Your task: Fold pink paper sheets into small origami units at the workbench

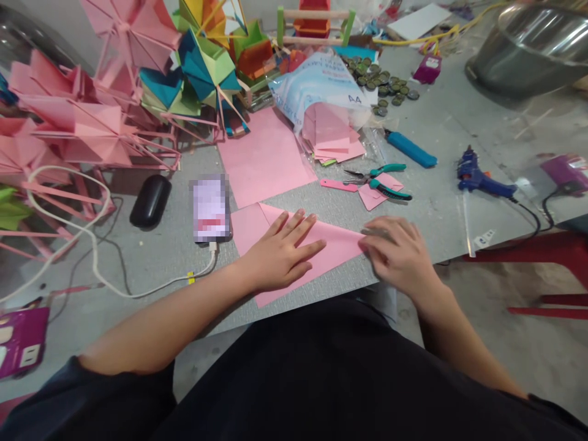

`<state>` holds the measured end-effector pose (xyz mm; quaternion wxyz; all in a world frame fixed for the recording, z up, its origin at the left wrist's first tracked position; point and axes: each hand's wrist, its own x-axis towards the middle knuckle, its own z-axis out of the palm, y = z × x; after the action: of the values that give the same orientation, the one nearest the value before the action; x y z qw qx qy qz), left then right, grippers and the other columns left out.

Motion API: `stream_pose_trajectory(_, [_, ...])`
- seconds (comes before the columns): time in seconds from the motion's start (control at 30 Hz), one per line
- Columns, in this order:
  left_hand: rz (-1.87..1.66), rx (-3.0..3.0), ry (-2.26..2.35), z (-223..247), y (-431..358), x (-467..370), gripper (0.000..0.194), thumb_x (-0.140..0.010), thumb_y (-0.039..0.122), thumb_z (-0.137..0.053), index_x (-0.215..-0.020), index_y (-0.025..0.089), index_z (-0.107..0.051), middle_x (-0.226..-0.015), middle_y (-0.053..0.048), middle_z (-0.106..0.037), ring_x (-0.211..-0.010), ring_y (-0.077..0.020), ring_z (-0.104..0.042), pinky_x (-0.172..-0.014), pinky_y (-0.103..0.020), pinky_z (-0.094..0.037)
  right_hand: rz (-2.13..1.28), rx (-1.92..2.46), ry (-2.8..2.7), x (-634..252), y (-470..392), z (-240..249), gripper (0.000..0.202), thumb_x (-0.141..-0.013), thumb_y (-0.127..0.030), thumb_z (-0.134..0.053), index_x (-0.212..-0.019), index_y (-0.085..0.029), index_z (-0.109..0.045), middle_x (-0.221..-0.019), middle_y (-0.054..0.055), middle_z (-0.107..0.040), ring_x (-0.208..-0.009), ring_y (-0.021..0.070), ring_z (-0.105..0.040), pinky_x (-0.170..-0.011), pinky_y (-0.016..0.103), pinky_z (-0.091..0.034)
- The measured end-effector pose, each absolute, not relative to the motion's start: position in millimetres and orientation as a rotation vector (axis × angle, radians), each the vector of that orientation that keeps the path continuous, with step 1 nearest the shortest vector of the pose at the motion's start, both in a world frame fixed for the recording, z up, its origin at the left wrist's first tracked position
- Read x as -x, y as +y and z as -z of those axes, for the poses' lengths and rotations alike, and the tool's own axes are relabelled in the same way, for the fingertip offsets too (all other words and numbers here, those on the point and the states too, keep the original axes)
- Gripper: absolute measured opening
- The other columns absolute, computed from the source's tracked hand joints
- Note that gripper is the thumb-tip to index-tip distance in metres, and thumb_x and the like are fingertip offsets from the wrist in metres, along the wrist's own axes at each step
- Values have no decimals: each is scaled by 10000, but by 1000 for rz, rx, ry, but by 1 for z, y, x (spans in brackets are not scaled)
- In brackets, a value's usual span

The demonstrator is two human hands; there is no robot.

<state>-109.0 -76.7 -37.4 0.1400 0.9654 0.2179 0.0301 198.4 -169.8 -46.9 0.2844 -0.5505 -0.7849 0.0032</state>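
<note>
Pink rectangular paper sheet (340,245), diagonally folded, is laid on the grey speckled tabletop (436,211), right by the near edge. Left hand (285,254) is spread flat on it, palm down, nothing grasped. At the pointed right end, the corner is pinched by the right hand's (397,252) thumb and fingers; exact finger placement can't be told.

Risks, as judged: crease could be skewed if the sheet is slid under the left palm while the corner is pulled. Corner could be crumpled by too hard a pinch. Near edge could be bent if pushed past the table edge.

Around it: second flat pink paper sheet (261,159) is set just beyond; whether the two overlap can't be told. Smartphone with a blurred screen (210,211) is placed just left of the folded sheet, its white charging cable (160,283) run near the left forearm; could be snagged by a leftward sweep. Teal-handled pliers (390,191) are rested on small pink paper scraps (370,199) beyond the right hand; room on that side is limited by them. Farther out: blue plastic-bodied cutter (411,149), dark-blue glue gun (487,179), clear A4 paper packet (321,86). Far left is crowded with pink folded-paper structures (96,125).
</note>
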Motion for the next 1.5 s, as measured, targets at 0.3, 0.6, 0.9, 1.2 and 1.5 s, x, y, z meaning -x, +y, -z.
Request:
stream_pose_trajectory(0.3, [-151, -2771, 587, 41, -76, 111, 549, -1106, 366, -592, -1646, 280, -541, -1871, -162, -201, -1734, -431, -191, -1369, -664, -257, -58, 1156, -2390, -132, -191, 50, 189, -1098, -223, -609, -1197, -236, -769, -1112, 93, -798, -1127, 276, -717, -907, 439, -528])
stream_pose_trajectory(0.6, [19, -2766, 792, 41, -70, 114, 839, -1079, 624, -548, -1771, 217, -305, -1874, -195, -156, -1748, -397, -153, -1399, -602, -179, -62, 1181, -2394, -135, -190, 52, 179, -1111, -263, -611, -1199, -234, -764, -1136, 90, -800, -1079, 266, -714, -915, 438, -524])
stream_pose_trajectory(0.9, [-107, -2695, 1209, 52, -62, 126, 1088, -1019, 764, -514, -1789, 93, -141, -1855, -238, -219, -1735, -430, -184, -1409, -583, -135, -84, 1189, -2394, -134, -191, 48, 175, -1122, -255, -589, -1176, -229, -754, -1122, 80, -795, -1027, 251, -697, -878, 430, -506])
stream_pose_trajectory(1.2, [-79, -2718, 1213, 40, -69, 120, 863, -1034, 684, -580, -1755, 262, -361, -1878, -199, -154, -1706, -548, -170, -1338, -759, -132, -153, 1385, -2436, -96, -156, 43, 401, -1087, -506, -646, -1239, -144, -728, -1413, 234, -714, -1335, 399, -660, -1075, 562, -551])
stream_pose_trajectory(1.5, [-59, -2715, 1210, 38, -67, 121, 883, -1006, 700, -623, -1747, 281, -391, -1884, -188, -129, -1698, -562, -179, -1327, -785, -113, -296, 1599, -2376, -90, -147, 72, 1000, -1058, -796, -434, -1794, -159, -207, -1830, 227, -310, -1721, 412, -258, -1385, 672, -209])
